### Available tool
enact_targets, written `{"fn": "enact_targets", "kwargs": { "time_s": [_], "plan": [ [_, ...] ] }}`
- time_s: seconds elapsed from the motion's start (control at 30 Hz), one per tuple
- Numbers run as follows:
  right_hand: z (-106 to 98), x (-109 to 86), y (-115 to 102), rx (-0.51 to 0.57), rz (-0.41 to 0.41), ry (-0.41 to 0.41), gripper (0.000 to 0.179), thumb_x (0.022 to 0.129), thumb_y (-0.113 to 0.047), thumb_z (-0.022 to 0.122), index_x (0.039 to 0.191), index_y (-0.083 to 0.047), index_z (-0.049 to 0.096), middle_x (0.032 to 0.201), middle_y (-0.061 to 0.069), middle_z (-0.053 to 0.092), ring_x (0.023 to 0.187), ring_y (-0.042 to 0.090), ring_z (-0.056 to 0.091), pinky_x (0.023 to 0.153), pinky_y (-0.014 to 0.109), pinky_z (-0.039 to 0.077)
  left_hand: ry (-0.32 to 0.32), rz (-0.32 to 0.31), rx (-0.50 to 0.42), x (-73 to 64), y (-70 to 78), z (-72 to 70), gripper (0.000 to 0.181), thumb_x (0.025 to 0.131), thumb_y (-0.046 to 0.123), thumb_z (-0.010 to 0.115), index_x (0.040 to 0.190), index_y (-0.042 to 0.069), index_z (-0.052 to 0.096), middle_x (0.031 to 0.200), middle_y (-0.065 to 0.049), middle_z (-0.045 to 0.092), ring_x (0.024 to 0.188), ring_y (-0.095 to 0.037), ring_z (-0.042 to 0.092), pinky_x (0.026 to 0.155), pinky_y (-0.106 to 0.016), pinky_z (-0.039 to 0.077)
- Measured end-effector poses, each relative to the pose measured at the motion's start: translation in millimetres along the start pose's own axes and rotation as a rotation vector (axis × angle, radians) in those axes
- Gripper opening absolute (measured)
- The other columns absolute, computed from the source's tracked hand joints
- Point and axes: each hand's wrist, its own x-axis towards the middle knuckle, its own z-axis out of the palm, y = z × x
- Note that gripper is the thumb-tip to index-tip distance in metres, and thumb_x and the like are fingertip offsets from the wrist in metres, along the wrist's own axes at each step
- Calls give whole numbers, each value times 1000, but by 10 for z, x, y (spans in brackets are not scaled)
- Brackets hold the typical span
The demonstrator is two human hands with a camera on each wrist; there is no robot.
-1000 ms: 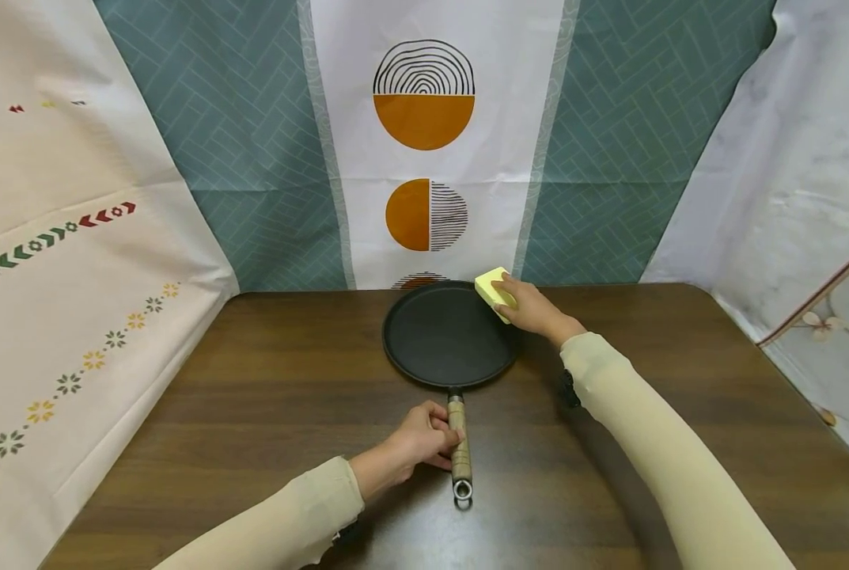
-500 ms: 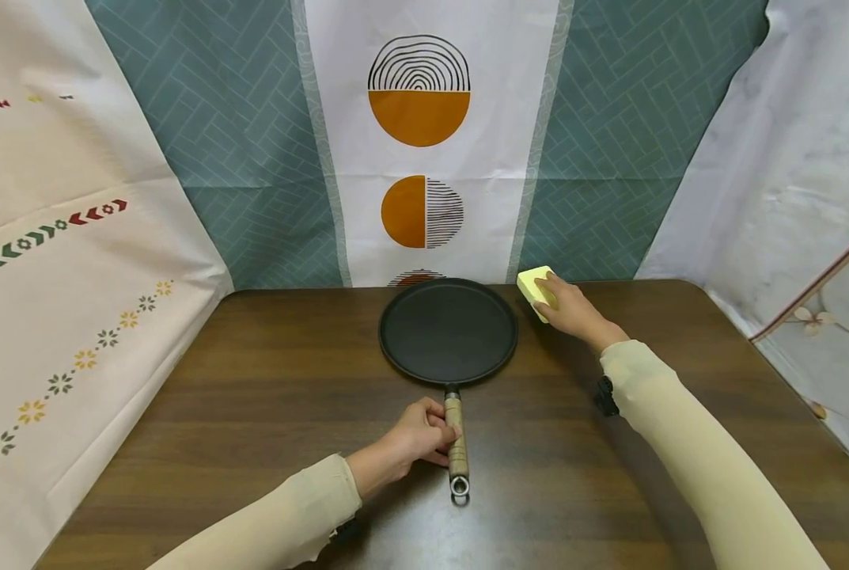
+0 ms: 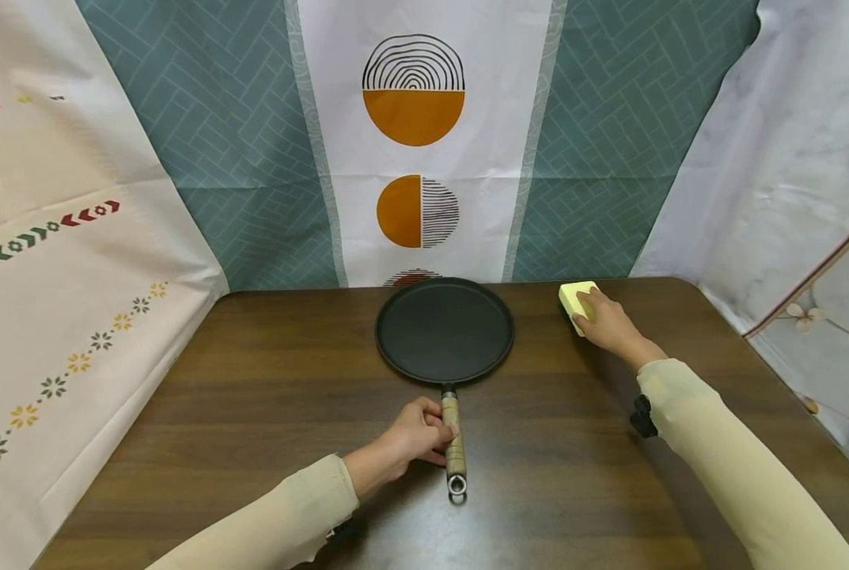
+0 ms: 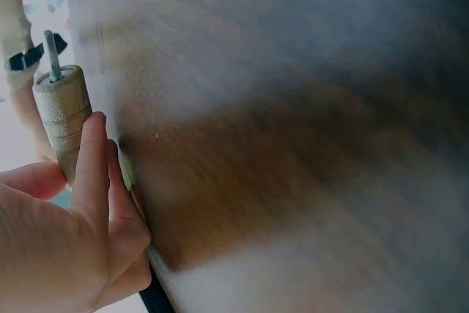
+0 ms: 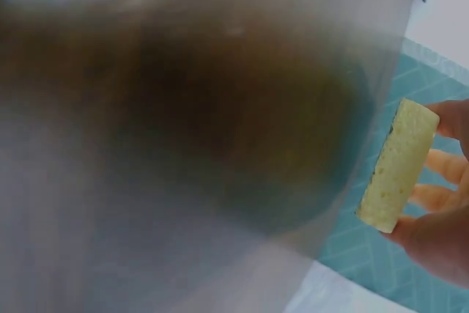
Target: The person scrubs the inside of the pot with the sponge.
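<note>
A flat black pan (image 3: 444, 331) rests at the back middle of the table, its wooden handle (image 3: 454, 443) pointing toward me. My left hand (image 3: 418, 434) pinches that handle from the left side. In the left wrist view the handle's end (image 4: 66, 108) shows between thumb and fingers. Right of the pan, apart from it, my right hand (image 3: 609, 323) grips a yellow sponge (image 3: 574, 299) near the table's back edge. The right wrist view shows the sponge (image 5: 399, 166) held by its two ends, thumb at one and a finger at the other; a gap shows between it and the tabletop.
The brown wooden table (image 3: 289, 380) spans the lower view. Behind it hangs a teal and white patterned cloth (image 3: 253, 158). Pale cloths flank it, a flowered one (image 3: 75, 277) at left and a marbled one (image 3: 787, 198) at right.
My right hand has carried the sponge from over the pan's right rim off to the right. The left hand keeps its hold on the handle, and the pan has stayed in place.
</note>
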Motion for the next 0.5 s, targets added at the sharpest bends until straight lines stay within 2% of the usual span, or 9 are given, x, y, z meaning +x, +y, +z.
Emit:
{"fn": "enact_targets", "kwargs": {
  "time_s": [0.2,0.5],
  "plan": [
    [3,-94,67,-7,35,-14,52,90,-18,46,130,11,30,134,37,17,116,57,19,95,64,19,5,-15,4,-10,25,-12,34,78,-2,61,103,-6,38,80,-11,48,58,-19,56,53,-37,54],
    [43,-159,107,-15,77,-50,53,90,-19,45,130,11,29,133,37,18,109,62,24,89,67,25,-5,-13,-5,-11,18,-3,34,77,-3,60,103,-7,38,82,-12,48,60,-19,56,54,-37,54]
  ]
}}
